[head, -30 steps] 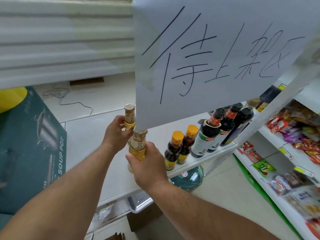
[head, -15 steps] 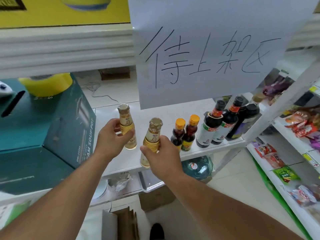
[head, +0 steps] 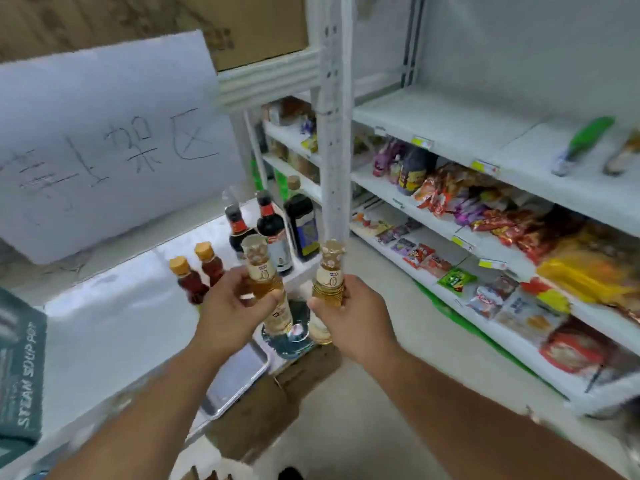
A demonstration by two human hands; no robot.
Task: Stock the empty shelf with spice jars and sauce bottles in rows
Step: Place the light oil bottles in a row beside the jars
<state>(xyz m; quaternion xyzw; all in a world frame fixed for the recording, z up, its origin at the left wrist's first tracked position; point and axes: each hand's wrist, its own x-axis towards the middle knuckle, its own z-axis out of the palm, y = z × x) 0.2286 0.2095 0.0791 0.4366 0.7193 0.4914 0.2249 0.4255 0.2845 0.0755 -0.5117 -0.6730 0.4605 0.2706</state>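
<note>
Amber liquid fills both small bottles I am carrying, and each is held upright so the gold-foiled caps point up and nothing tips. Head view, the only one supplied: my left hand (head: 230, 308) has fingers and thumb curled round the middle of the left amber bottle (head: 268, 282), and my right hand (head: 349, 315) grips the right amber bottle (head: 329, 275) at its ribbed shoulder; both bottles are lifted clear of any surface, side by side near the frame centre. At 10 o'clock from my hands lies the white staging shelf (head: 114, 306), bearing two small orange-capped sauce bottles (head: 195, 271) close together and, behind them at 12 o'clock, three taller dark soy bottles (head: 270, 230) in a loose row; a handwritten paper sign (head: 104, 143) hangs above that shelf. A white upright post (head: 334, 133) stands at 12 o'clock, just behind the right bottle. At 2 o'clock a bare white upper shelf (head: 450, 123) holds only a green packet (head: 585, 140) and another item I cannot identify, both lying far right; I judge this the shelf to be stocked. Snack packets (head: 485, 216) crowd the tiers below it at 3 o'clock. A metal tray (head: 239, 375) lies on a lower tier below my left hand. I judge the step in hand to be carrying one bottle per hand across to the bare shelf, with placement not yet done. Blur prevents reading the labels.
</note>
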